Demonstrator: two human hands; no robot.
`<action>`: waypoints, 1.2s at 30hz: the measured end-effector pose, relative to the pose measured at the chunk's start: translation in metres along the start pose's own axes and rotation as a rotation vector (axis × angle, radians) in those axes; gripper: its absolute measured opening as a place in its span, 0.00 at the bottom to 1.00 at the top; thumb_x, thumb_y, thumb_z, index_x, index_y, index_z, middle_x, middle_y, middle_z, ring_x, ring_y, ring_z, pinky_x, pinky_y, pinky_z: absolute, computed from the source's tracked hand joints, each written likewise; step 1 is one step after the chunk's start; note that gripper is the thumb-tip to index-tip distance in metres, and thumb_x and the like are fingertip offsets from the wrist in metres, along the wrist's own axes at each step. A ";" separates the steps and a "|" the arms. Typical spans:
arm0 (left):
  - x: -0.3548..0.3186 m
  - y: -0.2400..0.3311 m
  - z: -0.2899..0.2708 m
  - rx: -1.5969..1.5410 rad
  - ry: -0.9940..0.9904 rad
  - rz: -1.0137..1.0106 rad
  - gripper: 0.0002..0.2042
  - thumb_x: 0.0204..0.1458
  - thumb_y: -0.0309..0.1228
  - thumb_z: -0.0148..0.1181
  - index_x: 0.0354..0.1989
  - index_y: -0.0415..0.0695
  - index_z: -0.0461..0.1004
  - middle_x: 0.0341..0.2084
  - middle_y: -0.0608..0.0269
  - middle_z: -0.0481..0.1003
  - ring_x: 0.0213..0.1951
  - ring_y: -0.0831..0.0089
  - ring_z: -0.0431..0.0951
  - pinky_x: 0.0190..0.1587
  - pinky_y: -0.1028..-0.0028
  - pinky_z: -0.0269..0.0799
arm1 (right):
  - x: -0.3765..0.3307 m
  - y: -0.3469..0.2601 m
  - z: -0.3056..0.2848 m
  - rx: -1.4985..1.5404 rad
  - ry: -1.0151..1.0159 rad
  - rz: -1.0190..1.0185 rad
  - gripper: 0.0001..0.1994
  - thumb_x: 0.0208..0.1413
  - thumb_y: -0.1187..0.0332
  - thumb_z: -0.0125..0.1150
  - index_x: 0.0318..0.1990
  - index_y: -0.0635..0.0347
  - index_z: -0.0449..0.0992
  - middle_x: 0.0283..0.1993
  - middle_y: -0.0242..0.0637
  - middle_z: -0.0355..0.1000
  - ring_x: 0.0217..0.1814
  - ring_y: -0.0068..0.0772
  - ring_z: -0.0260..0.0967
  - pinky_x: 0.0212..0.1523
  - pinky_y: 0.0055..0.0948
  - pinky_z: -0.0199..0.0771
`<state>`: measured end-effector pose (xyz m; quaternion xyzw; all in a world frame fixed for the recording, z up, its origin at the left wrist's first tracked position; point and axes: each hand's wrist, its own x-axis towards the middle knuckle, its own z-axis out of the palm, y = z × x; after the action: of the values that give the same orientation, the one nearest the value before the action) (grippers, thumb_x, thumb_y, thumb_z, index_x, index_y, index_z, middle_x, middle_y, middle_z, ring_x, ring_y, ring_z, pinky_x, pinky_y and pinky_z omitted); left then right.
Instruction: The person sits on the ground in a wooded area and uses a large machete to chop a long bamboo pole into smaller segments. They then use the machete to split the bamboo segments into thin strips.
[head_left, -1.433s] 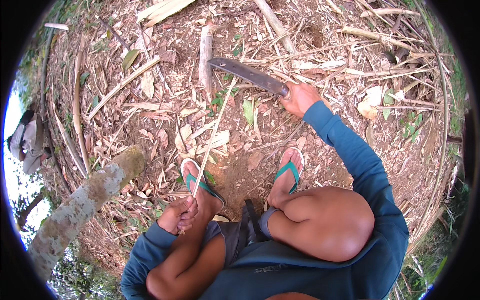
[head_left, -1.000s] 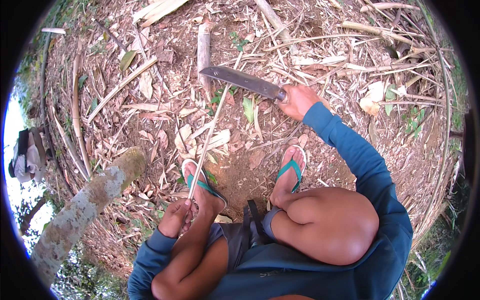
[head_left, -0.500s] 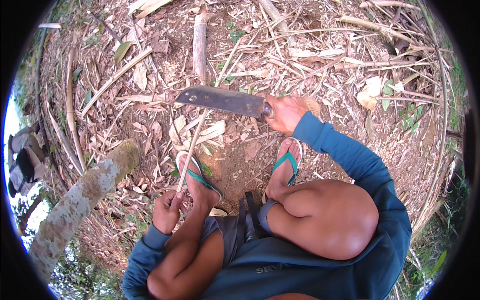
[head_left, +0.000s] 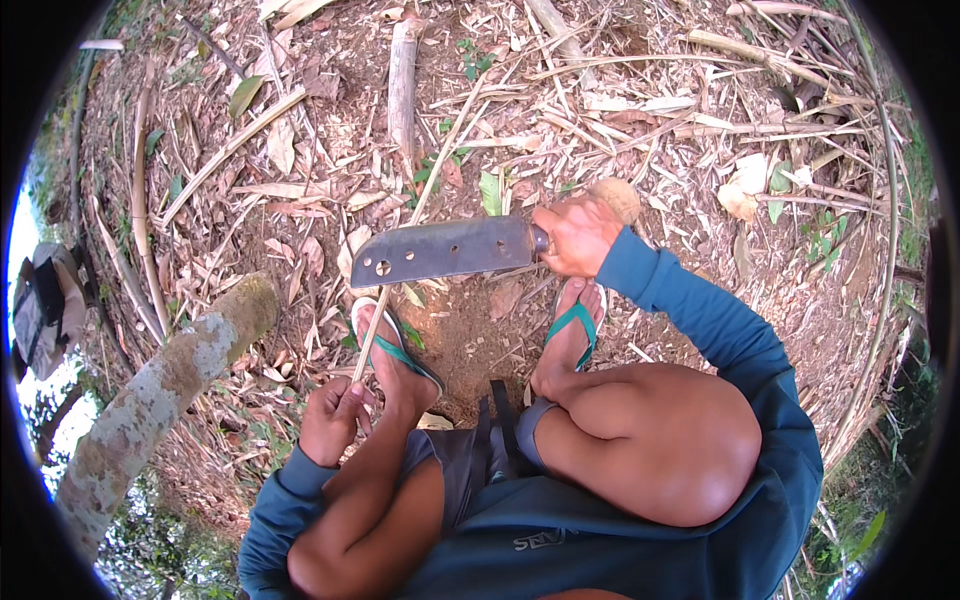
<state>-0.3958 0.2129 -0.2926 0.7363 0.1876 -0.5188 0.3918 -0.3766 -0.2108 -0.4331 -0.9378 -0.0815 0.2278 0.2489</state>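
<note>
My right hand [head_left: 580,236] is wrapped round the handle of a machete [head_left: 455,250]. Its broad dark blade, with several holes, points left above the ground in front of my feet. The rounded wooden handle end [head_left: 617,198] sticks out behind my fingers. Low on the left, my left hand [head_left: 334,415] pinches the near end of a long, thin pale wooden strip [head_left: 373,328]. The strip slants away up and to the right over my left foot. Part of it is hidden behind the blade; whether the blade touches it I cannot tell.
My feet in green-strapped sandals [head_left: 394,352] stand either side of bare soil. A thick lichen-spotted trunk [head_left: 165,385] leans in from the left. A cut log piece [head_left: 402,85] and many shavings lie ahead. Dark and tan cloth shapes [head_left: 48,310] show at the far left.
The machete blade has come down toward me, its tip dropping from beyond to nearer my left foot. My left hand and the strip have barely moved.
</note>
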 end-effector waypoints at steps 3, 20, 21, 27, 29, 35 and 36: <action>-0.002 0.004 -0.003 -0.032 -0.001 0.028 0.15 0.66 0.37 0.48 0.32 0.41 0.75 0.12 0.66 0.71 0.11 0.85 0.60 0.15 0.81 0.53 | 0.011 0.017 -0.008 -0.092 0.296 0.247 0.13 0.48 0.64 0.59 0.39 0.62 0.75 0.25 0.53 0.75 0.29 0.55 0.76 0.34 0.50 0.77; -0.014 0.027 -0.009 -0.033 -0.024 -0.060 0.15 0.66 0.36 0.46 0.33 0.40 0.74 0.12 0.65 0.71 0.09 0.85 0.56 0.13 0.80 0.48 | 0.010 0.026 -0.021 0.123 -0.001 0.271 0.15 0.47 0.65 0.61 0.41 0.64 0.74 0.27 0.53 0.76 0.30 0.57 0.76 0.38 0.50 0.77; -0.012 0.027 -0.008 -0.031 -0.024 -0.063 0.15 0.66 0.36 0.46 0.33 0.40 0.74 0.12 0.65 0.71 0.09 0.85 0.56 0.13 0.80 0.48 | 0.004 0.023 -0.015 0.060 0.062 0.178 0.15 0.47 0.65 0.61 0.41 0.64 0.74 0.27 0.53 0.75 0.30 0.57 0.76 0.38 0.50 0.76; -0.013 0.030 -0.008 -0.046 -0.038 -0.033 0.15 0.67 0.36 0.45 0.34 0.41 0.74 0.12 0.65 0.71 0.10 0.86 0.57 0.14 0.82 0.49 | 0.020 0.058 -0.008 -0.038 0.165 0.349 0.15 0.47 0.65 0.60 0.41 0.65 0.75 0.27 0.52 0.76 0.31 0.55 0.77 0.38 0.50 0.77; -0.017 0.035 -0.010 -0.004 -0.035 -0.021 0.15 0.67 0.36 0.45 0.34 0.40 0.74 0.13 0.65 0.72 0.10 0.86 0.57 0.14 0.82 0.49 | 0.026 0.063 -0.010 -0.056 0.332 0.420 0.16 0.49 0.64 0.60 0.42 0.65 0.75 0.28 0.52 0.76 0.32 0.55 0.77 0.39 0.50 0.77; -0.018 0.038 -0.010 0.235 0.027 0.060 0.16 0.67 0.37 0.47 0.32 0.39 0.74 0.13 0.66 0.71 0.12 0.84 0.64 0.16 0.80 0.58 | -0.020 -0.012 0.026 0.287 0.124 -0.044 0.17 0.44 0.60 0.63 0.40 0.60 0.75 0.26 0.50 0.75 0.30 0.55 0.76 0.34 0.50 0.76; -0.017 0.036 -0.008 0.276 0.056 0.076 0.16 0.66 0.36 0.48 0.30 0.38 0.74 0.12 0.66 0.70 0.13 0.82 0.64 0.17 0.78 0.58 | -0.027 -0.023 0.031 0.360 0.166 -0.200 0.14 0.46 0.60 0.63 0.36 0.59 0.73 0.22 0.50 0.73 0.27 0.56 0.74 0.30 0.51 0.73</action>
<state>-0.3729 0.1986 -0.2624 0.8040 0.0973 -0.5035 0.3010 -0.4155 -0.1846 -0.4349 -0.8809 -0.1112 0.1351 0.4397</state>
